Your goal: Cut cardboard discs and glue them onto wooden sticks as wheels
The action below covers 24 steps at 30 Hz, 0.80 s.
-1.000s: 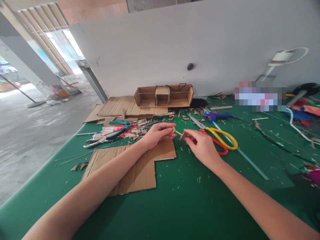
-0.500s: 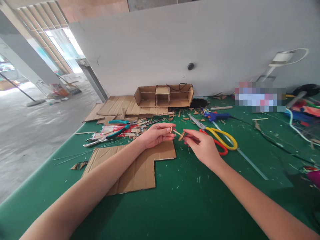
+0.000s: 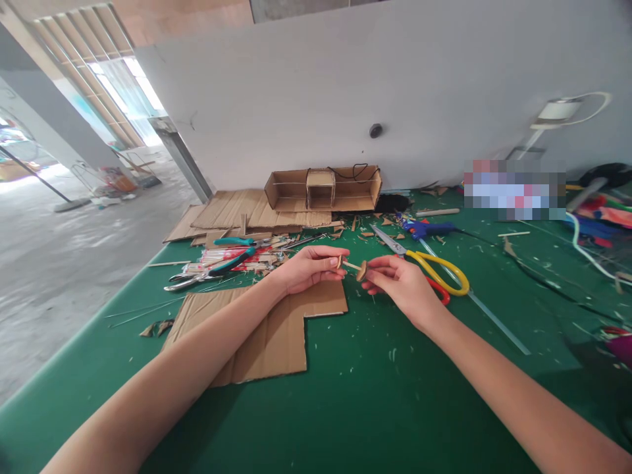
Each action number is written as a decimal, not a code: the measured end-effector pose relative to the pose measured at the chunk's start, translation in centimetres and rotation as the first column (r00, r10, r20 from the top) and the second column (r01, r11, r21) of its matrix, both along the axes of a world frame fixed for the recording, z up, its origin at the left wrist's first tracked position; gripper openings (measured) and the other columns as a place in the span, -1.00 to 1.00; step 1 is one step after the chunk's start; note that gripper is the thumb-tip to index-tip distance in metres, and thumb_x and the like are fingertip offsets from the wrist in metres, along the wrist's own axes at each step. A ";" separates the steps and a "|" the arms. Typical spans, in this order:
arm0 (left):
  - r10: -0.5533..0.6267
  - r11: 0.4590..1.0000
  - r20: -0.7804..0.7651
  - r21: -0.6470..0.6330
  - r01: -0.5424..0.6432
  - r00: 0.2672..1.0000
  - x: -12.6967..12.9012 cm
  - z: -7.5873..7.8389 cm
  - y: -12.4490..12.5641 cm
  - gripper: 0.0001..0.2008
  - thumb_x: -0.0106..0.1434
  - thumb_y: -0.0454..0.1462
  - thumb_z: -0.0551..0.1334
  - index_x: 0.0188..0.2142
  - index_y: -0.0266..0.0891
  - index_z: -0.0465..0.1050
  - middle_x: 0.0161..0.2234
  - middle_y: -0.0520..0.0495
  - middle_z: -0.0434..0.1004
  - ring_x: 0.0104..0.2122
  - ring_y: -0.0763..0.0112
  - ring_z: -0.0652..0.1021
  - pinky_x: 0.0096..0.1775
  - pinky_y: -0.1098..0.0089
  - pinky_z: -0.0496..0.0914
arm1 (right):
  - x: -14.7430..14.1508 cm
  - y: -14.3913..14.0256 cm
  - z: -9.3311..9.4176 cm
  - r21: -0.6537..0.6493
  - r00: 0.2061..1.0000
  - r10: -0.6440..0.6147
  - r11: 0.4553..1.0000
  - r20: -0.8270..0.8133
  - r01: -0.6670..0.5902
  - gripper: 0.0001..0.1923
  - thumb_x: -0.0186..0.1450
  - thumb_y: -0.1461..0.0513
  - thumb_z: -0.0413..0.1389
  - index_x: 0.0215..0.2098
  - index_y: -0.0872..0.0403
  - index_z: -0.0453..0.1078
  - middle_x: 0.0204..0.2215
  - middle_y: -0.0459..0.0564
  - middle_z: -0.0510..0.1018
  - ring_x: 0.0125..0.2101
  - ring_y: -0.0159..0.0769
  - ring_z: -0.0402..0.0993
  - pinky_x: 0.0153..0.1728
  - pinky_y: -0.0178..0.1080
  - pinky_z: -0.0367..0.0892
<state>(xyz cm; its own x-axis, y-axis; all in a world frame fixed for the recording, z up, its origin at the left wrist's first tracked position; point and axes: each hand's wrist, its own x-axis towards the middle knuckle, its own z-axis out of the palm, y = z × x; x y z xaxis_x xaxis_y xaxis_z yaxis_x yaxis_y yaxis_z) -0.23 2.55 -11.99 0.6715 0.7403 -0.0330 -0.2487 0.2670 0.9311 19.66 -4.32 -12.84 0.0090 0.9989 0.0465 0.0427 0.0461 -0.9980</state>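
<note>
**Small stick with two discs, lifted between both hands**

Raised slightly off the table (image 3: 375, 395) compared with a moment ago, and turned more level. Left hand (image 3: 309, 268) pinching one end of a short stick (image 3: 351, 266), fingers closed on a small disc (image 3: 340, 261). Right hand (image 3: 402, 286) pinching the other end at a second cardboard disc (image 3: 362, 270). Held just above the notched cardboard sheet (image 3: 276, 336), near the yellow scissors (image 3: 434, 270). Probably a check of fit or alignment.

Hard to make out: how the discs attach to the stick. Fingertips partly hidden. Patch at right blurred out.
</note>
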 end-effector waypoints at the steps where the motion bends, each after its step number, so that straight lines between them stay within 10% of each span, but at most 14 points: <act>1: 0.000 1.000 0.001 -0.003 0.000 1.000 0.0 0.0 0.0 -0.72 -0.01 -0.32 0.38 -0.25 -0.26 0.54 -0.41 -0.05 0.55 -0.41 0.49 0.57 -0.27 0.44 0.49 | -0.1 0.0 0.0 -0.021 1.000 0.007 1.000 -0.011 -0.007 -0.76 0.09 0.14 0.19 -0.34 0.12 0.35 -0.50 -0.03 0.55 -0.51 -0.30 0.53 -0.48 -0.24 0.48; 24: -0.080 0.995 -0.066 0.061 0.084 0.995 -0.2 0.0 -0.3 -0.70 0.04 -0.28 0.35 -0.18 -0.29 0.51 -0.45 -0.04 0.54 -0.42 0.51 0.55 -0.29 0.43 0.47 | 0.4 -0.8 0.2 -0.100 0.954 0.250 0.967 0.165 -0.236 -0.67 0.27 0.02 -0.03 -0.46 0.10 0.30 -0.67 -0.19 0.38 -0.75 -0.52 0.29 -0.70 -0.41 0.15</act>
<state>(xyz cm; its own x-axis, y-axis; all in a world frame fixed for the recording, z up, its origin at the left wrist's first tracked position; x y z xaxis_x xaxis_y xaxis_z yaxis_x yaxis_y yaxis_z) -0.45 2.28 -12.01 0.7284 0.6844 -0.0318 -0.1680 0.2234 0.9601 20.03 -5.09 -12.60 -0.2354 0.9705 -0.0525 0.2142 -0.0009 -0.9768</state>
